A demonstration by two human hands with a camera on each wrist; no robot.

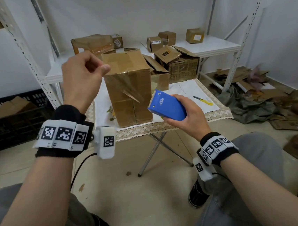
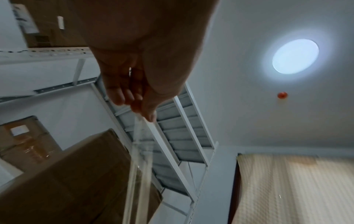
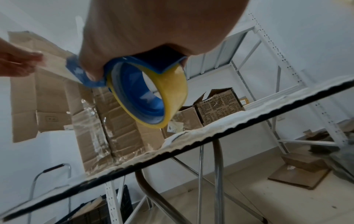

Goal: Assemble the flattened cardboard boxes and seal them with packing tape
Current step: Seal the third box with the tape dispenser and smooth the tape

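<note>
Right hand [image 1: 185, 116] wraps its grip around the blue tape dispenser [image 1: 166, 106], fingers curled under the body, just in front of the tall cardboard box [image 1: 128, 89]. From the right wrist view, one yellowish roll of packing tape [image 3: 153, 97] sits on the dispenser's blue core. Left hand [image 1: 83, 77] is up beside the tall box's top edge, thumb and fingertips pinched narrow on the free end of the clear tape strip [image 2: 141, 151], which stretches down toward the dispenser. The tall box stands upright on the cloth-covered counter [image 1: 187, 89], flaps shut, tape shining on its front face. Right of the tall box, one yellow-handled knife [image 1: 202, 100] lies on the counter. Behind it, an open box [image 1: 181, 64] with flaps up; what it holds I cannot tell. On the shelf [image 1: 211, 46] behind the tall box, about five closed boxes. Left of it, one dark crate [image 1: 14, 116] on the floor holds cardboard pieces.
</note>
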